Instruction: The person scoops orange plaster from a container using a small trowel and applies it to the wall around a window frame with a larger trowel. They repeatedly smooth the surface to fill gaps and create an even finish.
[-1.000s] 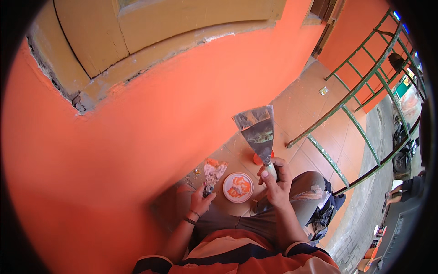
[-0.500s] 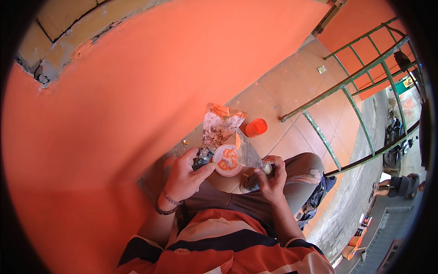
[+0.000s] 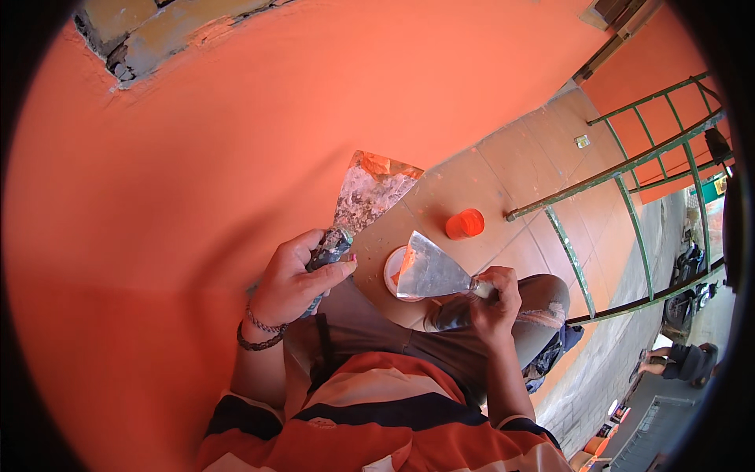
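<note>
My left hand (image 3: 300, 271) is closed around the dark handle of a broad putty knife (image 3: 373, 189). That blade points up and away, smeared with whitish residue and some orange near its far edge. In my right hand (image 3: 495, 303) is a second putty knife (image 3: 436, 269), gripped by its pale handle. Its cleaner metal blade points left, with orange paste along the tip edge. Below this blade, and partly hidden by it, is a round white tub (image 3: 391, 271). The two blades are apart.
An orange-red cup-like container (image 3: 465, 224) stands on the tiled floor (image 3: 503, 173). The orange wall (image 3: 197, 157) runs close along my left. A green metal ladder-like frame (image 3: 621, 177) is at right. Farther off, a person (image 3: 684, 363) and a motorcycle (image 3: 683, 307) are visible.
The two blades, close together over the tub before, have separated. The left knife has risen up and left; the right one now lies across the tub with orange paste on its edge.
</note>
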`<state>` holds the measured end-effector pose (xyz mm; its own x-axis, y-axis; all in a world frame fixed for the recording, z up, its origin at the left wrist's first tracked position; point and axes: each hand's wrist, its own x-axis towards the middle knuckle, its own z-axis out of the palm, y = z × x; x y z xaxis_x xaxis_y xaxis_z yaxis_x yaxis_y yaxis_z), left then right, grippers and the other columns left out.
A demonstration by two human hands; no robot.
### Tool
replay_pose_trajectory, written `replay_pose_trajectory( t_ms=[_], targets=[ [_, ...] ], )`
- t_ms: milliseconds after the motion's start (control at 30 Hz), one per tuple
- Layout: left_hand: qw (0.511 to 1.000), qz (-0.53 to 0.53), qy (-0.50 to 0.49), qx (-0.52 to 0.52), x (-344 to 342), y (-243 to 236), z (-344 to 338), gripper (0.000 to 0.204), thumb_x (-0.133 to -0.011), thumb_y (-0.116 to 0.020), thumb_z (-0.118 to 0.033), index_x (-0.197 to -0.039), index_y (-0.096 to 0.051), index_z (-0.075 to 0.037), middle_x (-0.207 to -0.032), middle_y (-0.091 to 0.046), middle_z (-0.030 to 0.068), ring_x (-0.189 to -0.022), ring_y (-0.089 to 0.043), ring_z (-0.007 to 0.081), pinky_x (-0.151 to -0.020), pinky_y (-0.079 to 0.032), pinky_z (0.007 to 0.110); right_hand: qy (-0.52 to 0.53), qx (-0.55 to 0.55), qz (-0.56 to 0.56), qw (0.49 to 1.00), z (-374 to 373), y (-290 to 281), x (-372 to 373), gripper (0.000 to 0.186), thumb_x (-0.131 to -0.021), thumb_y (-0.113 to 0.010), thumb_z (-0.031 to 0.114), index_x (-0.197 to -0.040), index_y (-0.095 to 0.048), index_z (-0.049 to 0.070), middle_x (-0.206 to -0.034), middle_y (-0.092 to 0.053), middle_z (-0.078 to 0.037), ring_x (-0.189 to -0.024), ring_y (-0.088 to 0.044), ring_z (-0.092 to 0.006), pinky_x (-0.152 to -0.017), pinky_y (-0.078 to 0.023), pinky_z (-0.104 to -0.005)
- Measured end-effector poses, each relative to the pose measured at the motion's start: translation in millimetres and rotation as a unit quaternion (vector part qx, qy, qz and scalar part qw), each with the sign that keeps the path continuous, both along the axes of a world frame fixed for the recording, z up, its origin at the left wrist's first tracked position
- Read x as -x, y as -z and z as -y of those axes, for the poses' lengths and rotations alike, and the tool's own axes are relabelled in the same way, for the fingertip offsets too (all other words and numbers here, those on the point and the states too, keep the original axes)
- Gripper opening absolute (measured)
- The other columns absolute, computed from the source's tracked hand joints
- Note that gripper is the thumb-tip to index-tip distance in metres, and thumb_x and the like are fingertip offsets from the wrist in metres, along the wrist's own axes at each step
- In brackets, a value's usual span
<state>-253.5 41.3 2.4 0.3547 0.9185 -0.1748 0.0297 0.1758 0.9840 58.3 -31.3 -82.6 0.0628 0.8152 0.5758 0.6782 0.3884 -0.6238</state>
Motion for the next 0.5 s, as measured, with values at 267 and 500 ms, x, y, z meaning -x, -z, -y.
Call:
replay_pose_trajectory(
  t_ms=[267,500],
  targets=[
    [0.989,-0.130,-0.032,-0.062,10.9,129.8,-14.3,0.025,-0.081,-0.076,-0.017,-0.091,-0.063,0.001,-0.073,-0.058,0.0022,-0.068,-0.049,0.0076,-0.063,-0.046,0.029,-0.215,0.179,-0.360,0.890,-13.1,-5.0,33.3,0.027,-0.089,-0.072,0.006,-0.112,-0.057,0.002,-0.105,-0.059,-0.004,-0.096,-0.056,-0.0121,-0.086,-0.044,-0.0259],
    [0.941,-0.289,-0.129,-0.121,9.7,272.2,18.3,0.035,-0.080,-0.072,-0.032,-0.086,-0.060,0.001,-0.076,-0.063,0.0266,-0.078,-0.066,0.0436,-0.065,-0.052,0.047,-0.335,0.113,-0.495,0.794,-60.6,-18.6,101.5,0.034,-0.099,-0.059,0.031,-0.111,-0.053,-0.001,-0.075,-0.052,-0.009,-0.056,-0.050,-0.0148,-0.047,-0.042,-0.0266]
  ],
)
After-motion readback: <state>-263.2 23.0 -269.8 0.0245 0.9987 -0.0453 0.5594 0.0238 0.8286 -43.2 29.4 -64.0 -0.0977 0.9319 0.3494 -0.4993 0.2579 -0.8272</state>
